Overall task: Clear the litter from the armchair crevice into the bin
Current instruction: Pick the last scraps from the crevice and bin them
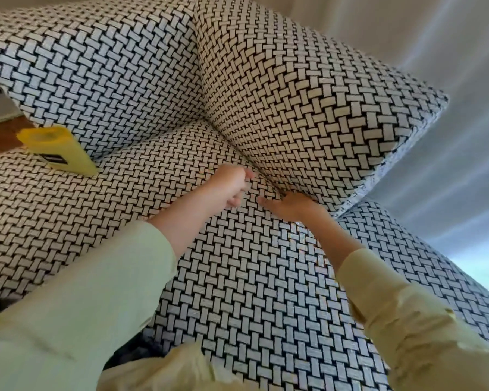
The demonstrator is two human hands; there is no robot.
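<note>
Woven black-and-white upholstery covers the whole armchair [124,80], and that busy pattern is your 1st hazard: a small scrap would vanish against it, and no litter shows anywhere right now. By my guess, any litter sits down in the crevice [263,176] between the seat cushion [251,277] and the side cushion [308,108].

Your right hand [292,206] lies at that seam with its fingers tucked out of sight and its thumb stretched along the seat. I cannot tell if the fingers are pinching anything. Your left hand [230,187] hovers just beside it with its fingers loosely curled, and whether it holds a scrap is also unclear.

Digging blind could shove litter deeper, or you could come out with nothing. The yellow container [60,149], likely the bin, stands well apart from your 2 hands at the far side of the seat, on soft cushion. A loose pinch could drop pieces on the way across, and a knock could tip it.
</note>
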